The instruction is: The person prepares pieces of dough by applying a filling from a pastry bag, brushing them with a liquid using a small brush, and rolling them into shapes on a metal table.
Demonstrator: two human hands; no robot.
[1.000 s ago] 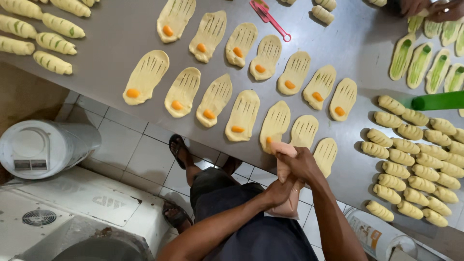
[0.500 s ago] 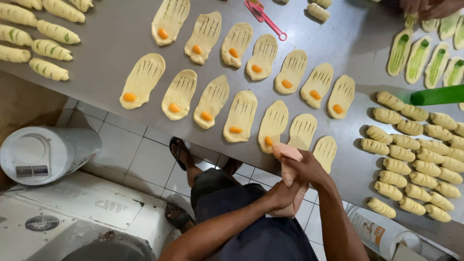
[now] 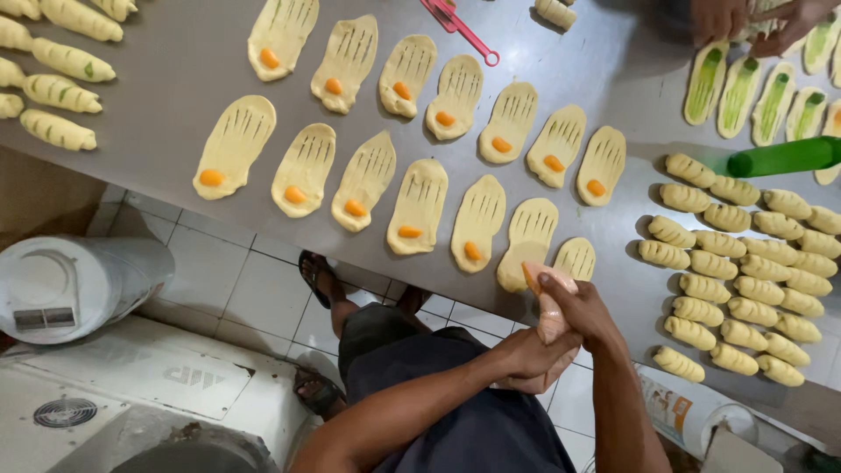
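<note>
My right hand (image 3: 578, 308) grips the front of a piping bag (image 3: 550, 302) holding orange filling. Behind it, my left hand (image 3: 528, 361) is closed around the bag's rear end. The bag's tip rests at the near end of a flat, slit dough piece (image 3: 526, 232) at the table's front edge. Just to the right lies a smaller slit dough piece (image 3: 575, 257) with no filling. Two rows of slit dough pieces (image 3: 419, 206) stretch away to the left, each with an orange dab at its near end.
Rolled pastries (image 3: 745, 271) are packed on the steel table (image 3: 158, 52) at the right, with more pastries (image 3: 61, 79) at far left. A green bottle (image 3: 784, 156), green-filled dough strips (image 3: 740, 88) and another person's hands (image 3: 727, 17) are top right. A red tool (image 3: 460, 26) lies at the top.
Both hands and the piping bag have shifted slightly right along the near row, from the dough piece now bearing an orange dab to its neighbour.
</note>
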